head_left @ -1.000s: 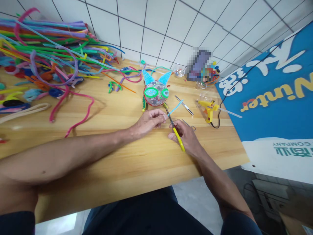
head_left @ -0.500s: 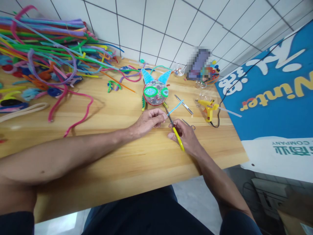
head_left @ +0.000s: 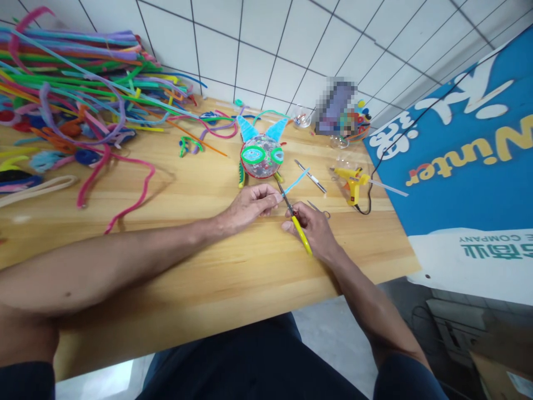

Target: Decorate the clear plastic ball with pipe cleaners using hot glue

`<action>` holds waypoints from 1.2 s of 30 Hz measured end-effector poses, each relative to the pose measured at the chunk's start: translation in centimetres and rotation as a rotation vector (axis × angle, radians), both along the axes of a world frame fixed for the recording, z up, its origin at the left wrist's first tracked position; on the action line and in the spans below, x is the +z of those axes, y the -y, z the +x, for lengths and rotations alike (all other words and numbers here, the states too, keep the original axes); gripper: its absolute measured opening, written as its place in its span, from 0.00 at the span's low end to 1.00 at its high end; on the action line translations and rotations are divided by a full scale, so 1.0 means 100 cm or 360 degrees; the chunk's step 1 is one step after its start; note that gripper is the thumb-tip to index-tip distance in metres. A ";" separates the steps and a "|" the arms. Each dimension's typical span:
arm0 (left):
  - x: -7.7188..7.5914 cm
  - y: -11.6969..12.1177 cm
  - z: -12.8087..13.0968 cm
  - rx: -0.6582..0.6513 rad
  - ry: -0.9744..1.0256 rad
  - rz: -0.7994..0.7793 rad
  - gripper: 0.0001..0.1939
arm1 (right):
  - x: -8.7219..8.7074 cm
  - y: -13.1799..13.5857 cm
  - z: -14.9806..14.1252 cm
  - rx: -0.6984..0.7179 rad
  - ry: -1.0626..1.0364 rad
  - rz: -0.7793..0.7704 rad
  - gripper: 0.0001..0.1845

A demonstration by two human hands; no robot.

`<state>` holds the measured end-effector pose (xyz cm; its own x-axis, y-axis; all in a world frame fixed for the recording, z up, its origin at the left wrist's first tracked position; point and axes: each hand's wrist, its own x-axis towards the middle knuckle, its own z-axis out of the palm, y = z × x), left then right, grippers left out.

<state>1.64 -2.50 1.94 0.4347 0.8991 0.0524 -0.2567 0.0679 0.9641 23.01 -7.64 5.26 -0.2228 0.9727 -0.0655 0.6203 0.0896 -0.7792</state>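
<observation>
My left hand (head_left: 260, 203) is closed, its fingertips pinching one end of a light-blue pipe cleaner (head_left: 297, 181). My right hand (head_left: 313, 226) grips yellow-handled pliers (head_left: 300, 234) with long, narrow metal jaws. Those jaws cross the pipe cleaner right by my left fingertips; whether they bite on it I cannot tell. Just beyond my hands stands a round cat-like figure (head_left: 261, 166) with blue pointed ears and green-rimmed eyes. A small pair of scissors (head_left: 326, 214), partly hidden, lies beside my right hand.
Many coloured pipe cleaners (head_left: 83, 61) are heaped at the left. A pen-like tool (head_left: 310, 176) lies right of the figure, near a yellow glue gun (head_left: 352, 183) with a black cord. Clear plastic cups (head_left: 300, 116) stand by the tiled wall. A blue banner (head_left: 458, 139) borders the table's right side.
The whole view has shifted slightly, so everything sits a little further left and up. Both hands keep the same hold on the pipe cleaner and the pliers.
</observation>
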 end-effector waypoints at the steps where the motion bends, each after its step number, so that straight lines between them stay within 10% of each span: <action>1: 0.000 0.000 0.000 -0.0003 -0.0009 0.0003 0.18 | 0.000 0.000 0.000 -0.0007 -0.0001 0.0018 0.27; 12: -0.003 -0.001 0.002 0.0039 -0.0017 -0.0055 0.20 | 0.005 0.003 0.013 -0.0214 -0.0078 0.0082 0.22; 19: -0.005 -0.002 0.004 0.0092 0.0034 -0.0150 0.20 | 0.016 -0.078 0.060 -0.0428 0.0735 0.0383 0.17; 27: -0.009 -0.004 0.005 0.0101 0.0068 -0.0154 0.20 | 0.014 -0.162 0.038 -0.0474 0.1425 0.0106 0.22; 36: -0.002 -0.005 0.005 0.0149 0.0230 -0.0252 0.19 | 0.005 -0.069 0.013 -0.0093 0.0233 0.0697 0.10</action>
<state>2.15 -2.02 1.77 0.3474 0.9370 -0.0367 -0.4038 0.1848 0.8960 24.32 -0.76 5.72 -0.1860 0.9264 0.3275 0.7346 0.3525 -0.5798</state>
